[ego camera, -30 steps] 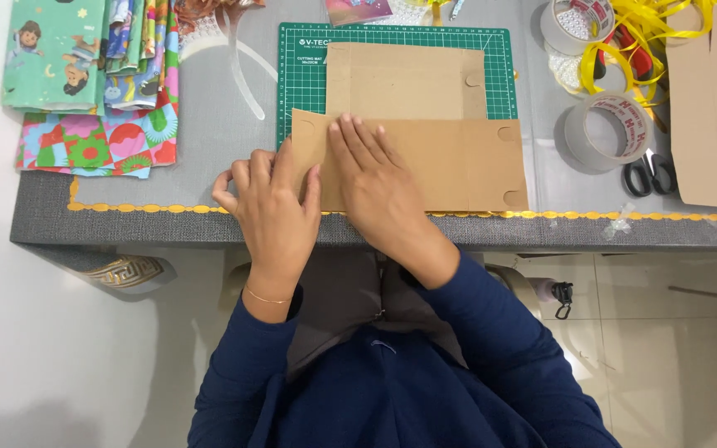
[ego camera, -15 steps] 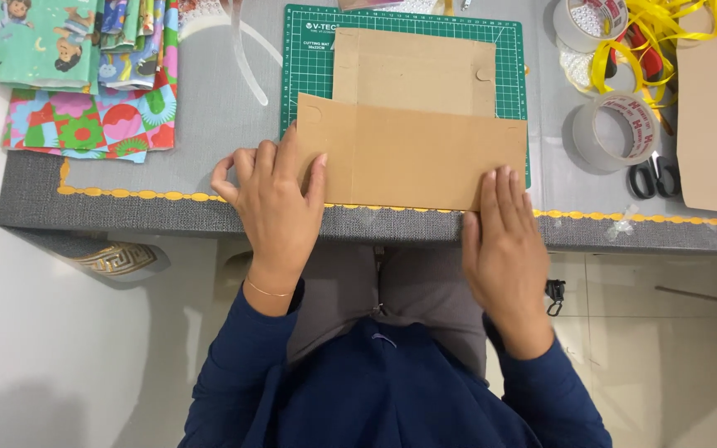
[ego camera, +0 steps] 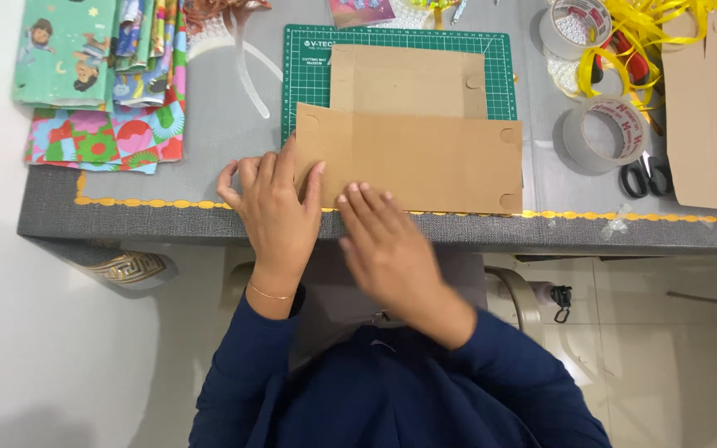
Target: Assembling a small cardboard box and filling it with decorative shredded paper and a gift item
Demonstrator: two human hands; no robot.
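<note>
Folded cardboard blank [ego camera: 421, 162] lies flat at the near edge of the grey table [ego camera: 209, 149], its far part over the green cutting mat [ego camera: 313, 75], its lower edge close along the gold trim.

My left hand [ego camera: 275, 211] is spread flat, fingers extended, pressing down the blank's left end; it grasps nothing. My right hand [ego camera: 387, 249] is open too, fingers loosely spread, fingertips at the lower edge of the board just right of the left hand. It is motion-blurred, so I cannot tell whether the fingertips actually touch the board or hover over it.

Step in hand, as I judge it: creasing the fold, left hand anchoring, right hand working the near edge. Next move would call for firm, even pressure along that edge while the left end is held from sliding, since the blank sits right at the table's lip.

Around: tape roll [ego camera: 606, 133] and black scissors [ego camera: 647, 176] to the right, yellow ribbon [ego camera: 649, 25] beyond, patterned wrapping paper [ego camera: 101, 91] to the left.

Hard to make out: the left end of the blank is under my left hand; a second cardboard piece [ego camera: 715, 108] is cut off at the right frame edge; items along the top edge are cropped and I cannot identify them
</note>
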